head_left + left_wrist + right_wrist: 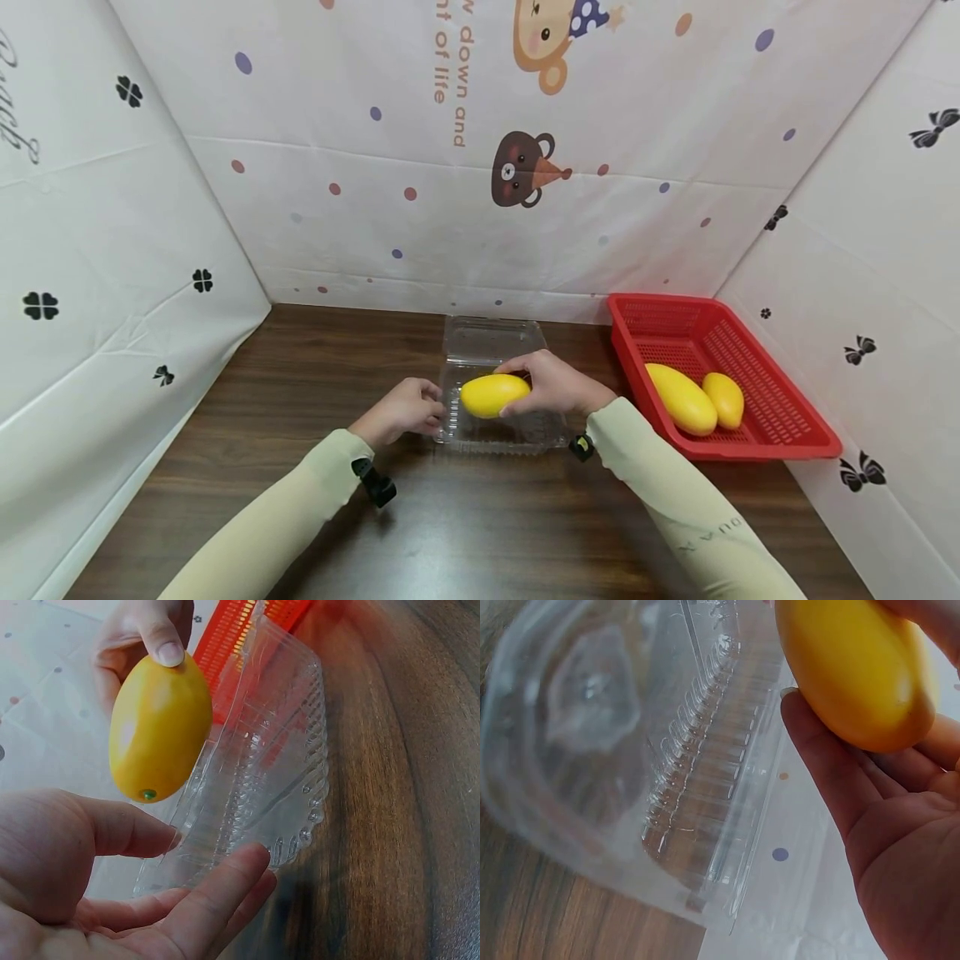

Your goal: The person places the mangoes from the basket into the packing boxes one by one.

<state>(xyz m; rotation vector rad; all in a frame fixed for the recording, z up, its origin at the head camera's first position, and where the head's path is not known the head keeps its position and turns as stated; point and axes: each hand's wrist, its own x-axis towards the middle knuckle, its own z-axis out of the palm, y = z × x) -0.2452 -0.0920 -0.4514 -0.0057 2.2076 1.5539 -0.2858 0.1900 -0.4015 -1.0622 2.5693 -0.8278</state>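
A yellow mango is gripped in my right hand, thumb on one side and fingers on the other, above a clear plastic clamshell box. A small green stem spot shows at the mango's lower end in the left wrist view. The box stands on the table with its lid folded back toward the wall. At the box's left edge is my left hand. Its thumb and fingers are spread apart, fingertips right by the box's side.
To the right stands a red plastic basket with a larger mango and a smaller one in it. A printed white sheet covers the walls behind and at both sides of the brown wooden table.
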